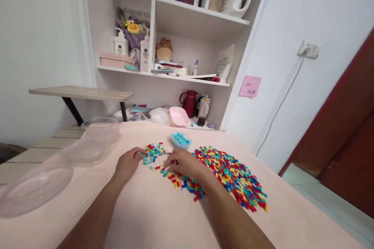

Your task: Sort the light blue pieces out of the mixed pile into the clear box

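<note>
My left hand rests at the left edge of a small pile of mixed colored bricks, its fingers curled together at the bricks. Whatever those fingertips hold, if anything, is hidden. My right hand hovers low over scattered bricks between the two piles, fingers bent down in a pinch; what is between them is too small to make out. To the right spreads a large pile of red, yellow, blue and green bricks. Just beyond my right hand stands a small clear container filled with light blue bricks.
Clear plastic containers and lids line the table's left side. At the back are a pink basin, a dark red jug and a bottle. White shelves rise behind the pink-covered table; a wooden stand is at left.
</note>
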Tool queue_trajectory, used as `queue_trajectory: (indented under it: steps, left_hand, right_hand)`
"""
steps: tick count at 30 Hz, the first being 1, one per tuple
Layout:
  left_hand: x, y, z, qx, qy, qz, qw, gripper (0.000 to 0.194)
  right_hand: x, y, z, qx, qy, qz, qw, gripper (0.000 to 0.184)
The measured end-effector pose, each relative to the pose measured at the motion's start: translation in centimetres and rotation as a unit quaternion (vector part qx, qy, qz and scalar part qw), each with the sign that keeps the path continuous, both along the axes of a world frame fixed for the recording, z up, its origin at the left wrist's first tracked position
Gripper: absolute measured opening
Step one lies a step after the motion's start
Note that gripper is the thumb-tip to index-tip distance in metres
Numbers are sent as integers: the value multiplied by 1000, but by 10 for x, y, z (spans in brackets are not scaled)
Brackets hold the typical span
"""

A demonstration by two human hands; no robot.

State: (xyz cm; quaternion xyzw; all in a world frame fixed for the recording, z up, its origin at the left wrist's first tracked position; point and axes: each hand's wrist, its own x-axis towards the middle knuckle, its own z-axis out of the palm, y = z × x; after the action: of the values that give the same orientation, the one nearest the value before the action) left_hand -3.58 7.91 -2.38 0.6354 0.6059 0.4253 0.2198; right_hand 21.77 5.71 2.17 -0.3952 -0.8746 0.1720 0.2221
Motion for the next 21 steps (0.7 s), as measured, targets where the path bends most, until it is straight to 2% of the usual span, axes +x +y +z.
queue_trajectory:
  steps: [4, 8, 13, 15, 17, 19, 21]
  left_hand:
    - [0, 2, -3, 2, -1, 0, 1000, 28]
    - [-1, 2, -3, 3, 2, 0, 1000, 27]
    - [-1, 1, -1, -3, 8, -2, 1000, 28]
    - [-1, 1, 0, -5, 7, -2, 1000, 28]
    - [-1, 2, -1, -5, 6, -1, 1000, 28]
    - [-2, 2, -2, -4, 5, 1, 1000, 27]
    - [-2, 4, -3, -2, 3, 3, 1000, 27]
  right_hand:
    - [-4, 0, 0, 5, -38, -11, 999, 28]
    - [-7, -1, 0, 3, -47, -38, 998, 19]
    - [-6, 1, -2, 11, -22, -35, 999, 13]
    - [-4, 5, 0, 31, 19, -53, 998, 12]
    - [-1, 12, 3, 77, 96, -103, 987, 12]
    - [5, 21, 6, 128, 192, -168, 958, 17]
    - [11, 28, 8, 145, 270, -218, 926, 27]
